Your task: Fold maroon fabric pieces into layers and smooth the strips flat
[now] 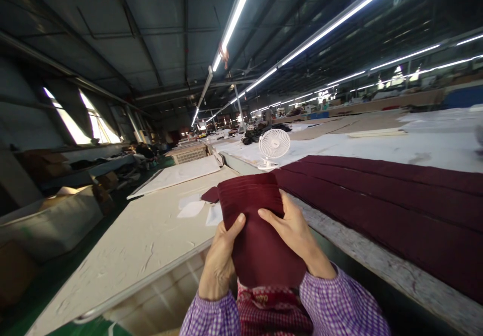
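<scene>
A stack of maroon fabric pieces (260, 245) is held up in front of me, its layered edges fanned slightly at the far end. My left hand (222, 250) grips its left side, thumb on top and fingers hidden underneath. On the opposite side my right hand (296, 230) holds it the same way, the thumb lying across the upper face. Just beyond the stack, a small maroon piece (210, 195) and some white paper pieces (191, 208) lie on the cream board (151, 245).
Long maroon fabric strips (377, 200) cover the near part of the white table (332, 147) at right. A white clip fan (274, 144) stands by that table's edge. Behind the board is a slatted crate (190, 154). A large pale bin (53, 220) stands at left.
</scene>
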{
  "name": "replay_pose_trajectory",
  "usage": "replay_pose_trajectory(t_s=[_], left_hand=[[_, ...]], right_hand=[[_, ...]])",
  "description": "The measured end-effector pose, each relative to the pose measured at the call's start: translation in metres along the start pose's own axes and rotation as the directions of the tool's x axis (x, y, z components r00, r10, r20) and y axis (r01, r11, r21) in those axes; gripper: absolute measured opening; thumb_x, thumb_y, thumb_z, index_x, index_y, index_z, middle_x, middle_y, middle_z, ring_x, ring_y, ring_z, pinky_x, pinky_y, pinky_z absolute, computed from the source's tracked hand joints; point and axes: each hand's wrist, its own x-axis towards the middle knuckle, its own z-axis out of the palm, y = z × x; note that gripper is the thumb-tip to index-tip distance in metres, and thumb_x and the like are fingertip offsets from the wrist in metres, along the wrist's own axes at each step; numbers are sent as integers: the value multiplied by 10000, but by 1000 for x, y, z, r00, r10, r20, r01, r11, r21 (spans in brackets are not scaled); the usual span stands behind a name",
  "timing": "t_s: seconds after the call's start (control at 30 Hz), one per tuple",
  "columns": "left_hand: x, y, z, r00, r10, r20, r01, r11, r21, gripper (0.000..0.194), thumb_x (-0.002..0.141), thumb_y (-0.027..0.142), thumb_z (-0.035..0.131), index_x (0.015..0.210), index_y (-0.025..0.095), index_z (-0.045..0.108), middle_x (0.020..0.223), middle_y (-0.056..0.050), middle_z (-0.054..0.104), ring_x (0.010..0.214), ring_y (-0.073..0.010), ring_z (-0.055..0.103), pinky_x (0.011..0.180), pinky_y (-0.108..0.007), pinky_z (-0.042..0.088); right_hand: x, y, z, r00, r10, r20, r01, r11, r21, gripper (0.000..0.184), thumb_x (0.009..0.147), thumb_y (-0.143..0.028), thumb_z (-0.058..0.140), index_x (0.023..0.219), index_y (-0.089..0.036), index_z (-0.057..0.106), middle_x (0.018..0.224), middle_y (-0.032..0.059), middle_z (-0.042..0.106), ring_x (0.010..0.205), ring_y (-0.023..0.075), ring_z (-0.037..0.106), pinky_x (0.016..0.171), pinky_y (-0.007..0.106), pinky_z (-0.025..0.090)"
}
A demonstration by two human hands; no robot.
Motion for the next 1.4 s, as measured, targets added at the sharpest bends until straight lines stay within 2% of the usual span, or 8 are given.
replay_pose_trajectory(t_s=[0.1,0.2,0.27,0.33,0.47,0.6,1.1,1.4], left_hand=[[0,5,-2,999,-25,-34,23,998,-62,253,748,193,696,982,107,654,865,-104,731,809,-237,698,816,-334,551],[0,12,-5,997,-16,-76,7,994,-110,233,730,156,703,952,105,653,844,-101,732,821,-245,697,822,-340,554],[-2,15,-6,997,-18,-77,8,992,-123,240,725,146,703,955,103,653,847,-102,733,833,-249,696,830,-344,554],[-5,15,-5,999,-26,-45,20,992,-126,260,739,153,691,990,103,649,869,-106,731,840,-250,695,840,-348,552],[-10,14,-3,999,-28,15,29,993,-111,298,751,163,678,1040,98,642,908,-115,728,859,-256,692,856,-351,547],[-11,13,-5,1000,-16,-1,16,995,-94,322,724,149,695,1037,92,642,901,-117,730,870,-265,689,856,-350,549],[-14,13,-10,999,26,-20,-27,998,-57,281,662,163,747,932,131,679,864,-91,736,885,-275,685,841,-362,557],[-13,12,-11,999,27,-30,-28,999,-16,252,663,155,748,905,117,690,852,-103,736,859,-271,691,825,-342,562]], right_hand=[[0,-1,-3,997,-49,-66,49,999,-5,496,832,-302,615,1281,-221,420,1092,72,610,914,173,619,786,320,528],[-1,-8,-12,951,-257,-172,238,964,-121,397,838,-228,605,1220,-251,501,1073,57,568,848,150,591,697,280,519],[-3,-16,-19,912,-393,-121,365,908,-204,216,849,-206,592,1061,-244,610,983,43,561,827,147,571,694,278,502],[-6,-24,-22,904,-427,-29,409,880,-242,156,842,-220,613,993,-243,646,908,31,548,788,145,556,689,283,491],[-9,-30,-22,941,-338,14,331,911,-248,249,796,-288,675,1036,-243,628,894,25,529,756,146,518,685,290,479],[-9,-28,-23,961,-278,6,273,940,-204,257,781,-340,687,1003,-233,615,859,14,515,734,140,504,667,281,460],[-11,-27,-26,982,-159,98,171,978,-123,255,749,-361,712,919,-216,590,810,-7,512,685,125,496,636,257,441],[-12,-26,-26,986,-120,118,139,976,-166,180,746,-260,707,804,-208,545,756,-22,503,651,119,459,591,243,405]])
